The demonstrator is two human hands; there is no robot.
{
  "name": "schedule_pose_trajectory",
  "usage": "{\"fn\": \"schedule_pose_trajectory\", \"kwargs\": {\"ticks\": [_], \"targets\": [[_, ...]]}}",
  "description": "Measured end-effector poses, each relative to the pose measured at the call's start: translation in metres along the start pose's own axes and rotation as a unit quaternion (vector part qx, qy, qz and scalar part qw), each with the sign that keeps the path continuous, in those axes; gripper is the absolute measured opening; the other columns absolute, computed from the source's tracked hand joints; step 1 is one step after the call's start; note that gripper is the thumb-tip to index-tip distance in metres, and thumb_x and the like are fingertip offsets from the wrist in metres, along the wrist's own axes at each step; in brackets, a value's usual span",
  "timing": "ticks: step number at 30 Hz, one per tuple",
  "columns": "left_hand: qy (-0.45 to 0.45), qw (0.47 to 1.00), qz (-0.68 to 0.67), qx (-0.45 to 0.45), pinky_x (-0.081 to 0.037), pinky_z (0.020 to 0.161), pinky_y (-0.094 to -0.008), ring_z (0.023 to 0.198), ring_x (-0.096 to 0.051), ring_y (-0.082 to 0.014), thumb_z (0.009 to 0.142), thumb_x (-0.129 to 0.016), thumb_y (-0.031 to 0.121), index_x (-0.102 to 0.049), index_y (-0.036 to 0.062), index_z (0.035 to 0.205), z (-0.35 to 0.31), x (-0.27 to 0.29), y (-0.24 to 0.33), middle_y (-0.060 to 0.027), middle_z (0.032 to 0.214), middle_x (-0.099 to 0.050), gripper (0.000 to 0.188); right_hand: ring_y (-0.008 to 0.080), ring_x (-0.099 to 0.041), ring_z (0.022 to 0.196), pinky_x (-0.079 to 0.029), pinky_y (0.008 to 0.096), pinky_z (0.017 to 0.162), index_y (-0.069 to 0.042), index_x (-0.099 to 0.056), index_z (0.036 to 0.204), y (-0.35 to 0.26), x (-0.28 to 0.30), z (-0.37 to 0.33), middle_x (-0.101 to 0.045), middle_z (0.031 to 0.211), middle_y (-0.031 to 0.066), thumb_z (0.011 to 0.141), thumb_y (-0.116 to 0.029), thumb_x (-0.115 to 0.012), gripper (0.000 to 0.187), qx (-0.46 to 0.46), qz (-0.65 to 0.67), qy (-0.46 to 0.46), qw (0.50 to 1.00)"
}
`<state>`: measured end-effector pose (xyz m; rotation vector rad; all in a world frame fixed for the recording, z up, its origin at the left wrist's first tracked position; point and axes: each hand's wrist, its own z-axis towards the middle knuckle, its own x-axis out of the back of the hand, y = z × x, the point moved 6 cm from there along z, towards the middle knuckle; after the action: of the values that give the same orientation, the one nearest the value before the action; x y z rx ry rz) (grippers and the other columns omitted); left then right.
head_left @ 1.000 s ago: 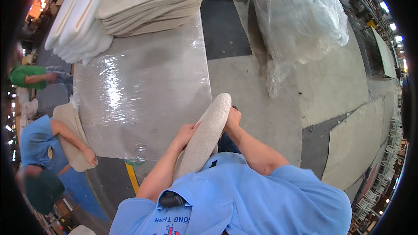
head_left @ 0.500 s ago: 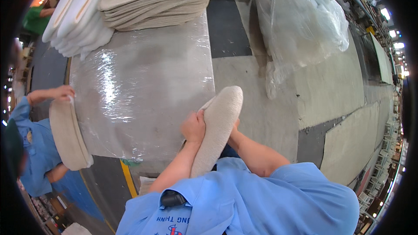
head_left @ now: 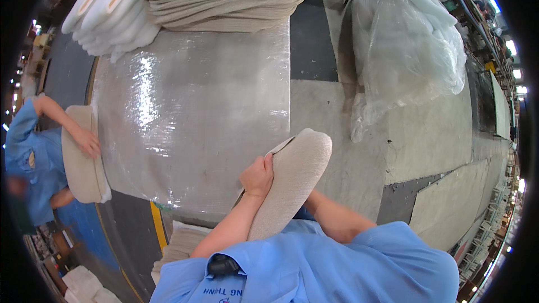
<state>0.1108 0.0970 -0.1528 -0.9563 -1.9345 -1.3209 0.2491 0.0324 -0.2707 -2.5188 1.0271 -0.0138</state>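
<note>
A long beige fabric cushion [head_left: 295, 182] with rounded corners stands tilted on edge in front of my chest, its upper end pointing away and a little right. My left hand [head_left: 259, 177] is closed on its left edge, where a pale layer and a dark gap show along the seam. The right forearm [head_left: 339, 216] reaches behind the cushion's right side, and the cushion hides my right hand with its fingers. A plastic-wrapped table [head_left: 208, 112] lies just beyond my left hand.
Folded white padding [head_left: 112, 11] and a stack of beige covers [head_left: 224, 0] sit on the table's far end. At the left, a co-worker in blue handles another beige cushion [head_left: 81, 160]. A clear plastic bag of white material [head_left: 410, 50] stands far right. More beige pieces [head_left: 182, 241] lie near my left elbow.
The cushion and my left hand have shifted slightly right and nearer in view, and the right hand has slipped out of sight behind it. The co-worker's hand has moved down onto their cushion.
</note>
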Motion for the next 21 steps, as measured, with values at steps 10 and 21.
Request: {"fn": "schedule_pose_trajectory", "kwargs": {"ticks": [10,21], "targets": [[-0.039,0.999,0.011,-0.02,-0.052,0.071,-0.0608,0.082,-0.069,-0.0511,0.111,-0.048,0.053,-0.068,0.0059,0.091,-0.011,0.0,-0.006,-0.0262,0.086,-0.072,0.055,0.0325,-0.074,0.108,-0.06,0.0431,0.092,0.002,-0.069,0.134,-0.008,0.012,0.0,-0.075,0.126,0.0169,0.107,-0.029,-0.063,0.041,0.013,0.001,0.001,1.0],[-0.157,0.985,-0.064,-0.009,-0.054,0.082,-0.059,0.098,-0.071,-0.0507,0.109,-0.051,0.057,-0.074,0.005,0.105,-0.017,0.01,-0.026,-0.0292,0.1,-0.074,0.057,0.0326,-0.075,0.104,-0.061,0.043,0.089,0.001,-0.072,0.13,-0.042,0.015,-0.004,-0.077,0.122,0.0164,0.106,-0.027,-0.063,0.039,0.029,0.092,-0.016,0.995]]}}
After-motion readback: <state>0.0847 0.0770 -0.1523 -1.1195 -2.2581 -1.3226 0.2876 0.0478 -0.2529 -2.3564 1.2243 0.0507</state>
